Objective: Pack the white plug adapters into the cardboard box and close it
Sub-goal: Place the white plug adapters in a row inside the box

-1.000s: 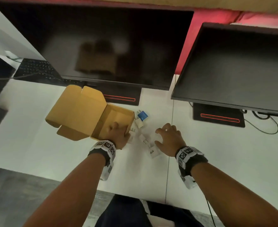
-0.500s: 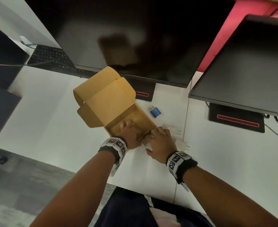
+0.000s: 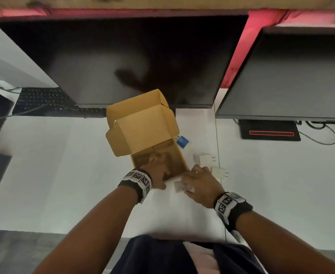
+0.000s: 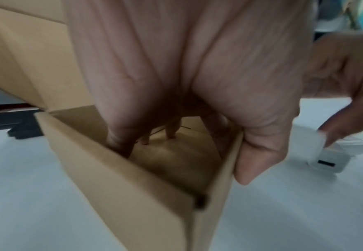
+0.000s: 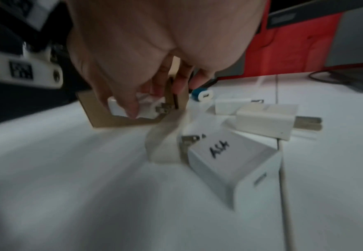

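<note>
The brown cardboard box [image 3: 143, 125] stands open on the white desk, its lid raised toward the monitor. My left hand [image 3: 160, 173] grips its near wall [image 4: 133, 186], fingers inside and thumb [image 4: 259, 152] outside; the inside looks bare. My right hand [image 3: 190, 180] is at the box's near right corner, pinching a white plug adapter [image 5: 133, 107] between thumb and fingers, prongs toward the box [image 5: 103, 115]. On the desk lie an adapter marked "ASA" [image 5: 229, 163] and two more white adapters [image 3: 205, 159] [image 3: 219, 172].
A small blue adapter [image 3: 182, 141] lies just right of the box. Two dark monitors [image 3: 123, 56] [image 3: 291, 76] overhang the back of the desk, with a keyboard [image 3: 42, 97] at far left and cables [image 3: 320, 133] at far right.
The box has turned so its lid points away instead of left, still in my left hand. My right hand has moved from the loose adapters to the box corner and now pinches one.
</note>
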`<action>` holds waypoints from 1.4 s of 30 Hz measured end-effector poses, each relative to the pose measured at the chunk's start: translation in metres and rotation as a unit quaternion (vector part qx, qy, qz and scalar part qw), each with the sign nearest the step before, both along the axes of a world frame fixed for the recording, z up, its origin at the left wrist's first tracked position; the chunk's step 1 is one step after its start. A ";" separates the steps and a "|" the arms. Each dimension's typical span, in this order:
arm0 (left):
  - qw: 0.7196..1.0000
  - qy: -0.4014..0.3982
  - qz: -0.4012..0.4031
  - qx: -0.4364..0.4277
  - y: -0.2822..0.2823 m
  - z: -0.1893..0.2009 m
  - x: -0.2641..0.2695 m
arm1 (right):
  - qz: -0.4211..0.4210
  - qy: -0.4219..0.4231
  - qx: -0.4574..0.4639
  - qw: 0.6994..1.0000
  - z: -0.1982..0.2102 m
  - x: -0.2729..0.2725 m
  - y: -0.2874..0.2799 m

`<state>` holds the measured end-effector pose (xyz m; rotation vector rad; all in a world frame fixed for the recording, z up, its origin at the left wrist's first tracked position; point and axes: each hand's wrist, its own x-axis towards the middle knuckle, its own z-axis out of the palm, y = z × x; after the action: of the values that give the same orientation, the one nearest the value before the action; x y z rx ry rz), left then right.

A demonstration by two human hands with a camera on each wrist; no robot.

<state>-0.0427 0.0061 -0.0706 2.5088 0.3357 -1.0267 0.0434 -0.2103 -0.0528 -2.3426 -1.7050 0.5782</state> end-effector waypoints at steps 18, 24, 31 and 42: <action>0.940 -0.341 0.009 -0.024 0.016 0.049 0.014 | -0.265 0.045 0.061 0.961 0.030 0.014 0.054; 0.884 -0.201 0.419 -0.047 0.037 0.034 0.017 | -0.260 0.040 0.013 0.965 0.021 0.023 0.077; 0.872 -0.086 0.447 -0.179 0.036 0.024 0.024 | -0.276 0.035 -0.041 0.960 0.002 0.032 0.092; 0.858 -0.053 0.470 -0.200 0.025 0.023 0.041 | -0.205 0.275 0.001 0.939 -0.012 0.023 0.091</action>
<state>-0.0020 0.0311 -0.0481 1.6537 1.0522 -0.4689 0.0661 -0.1197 -0.0645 -2.1537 -0.9417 1.0172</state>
